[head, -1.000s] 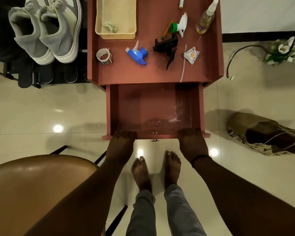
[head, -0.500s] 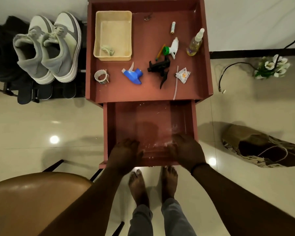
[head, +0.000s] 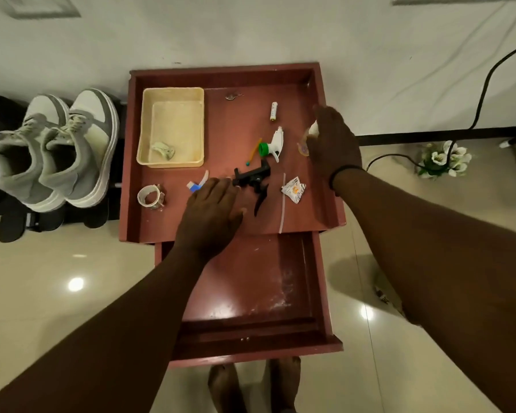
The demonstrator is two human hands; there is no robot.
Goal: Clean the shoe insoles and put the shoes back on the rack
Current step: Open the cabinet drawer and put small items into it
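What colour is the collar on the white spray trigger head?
Green, clearest in the head view: spray trigger head.

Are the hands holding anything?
Right hand covers the small clear spray bottle; grip unclear. Left hand lies over the blue spray nozzle, grip hidden.

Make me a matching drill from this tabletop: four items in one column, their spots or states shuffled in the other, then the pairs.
Items:
1. Yellow tray
2. Tape roll
3. Drawer
4. Pair of grey-and-white shoes

Places or states:
A. Pulled open below the tabletop
B. On the rack left of the table
C. Back-left part of the tabletop, a crumpled scrap inside
D. Front-left part of the tabletop, near the left rim

Pairs: 1-C, 2-D, 3-A, 4-B
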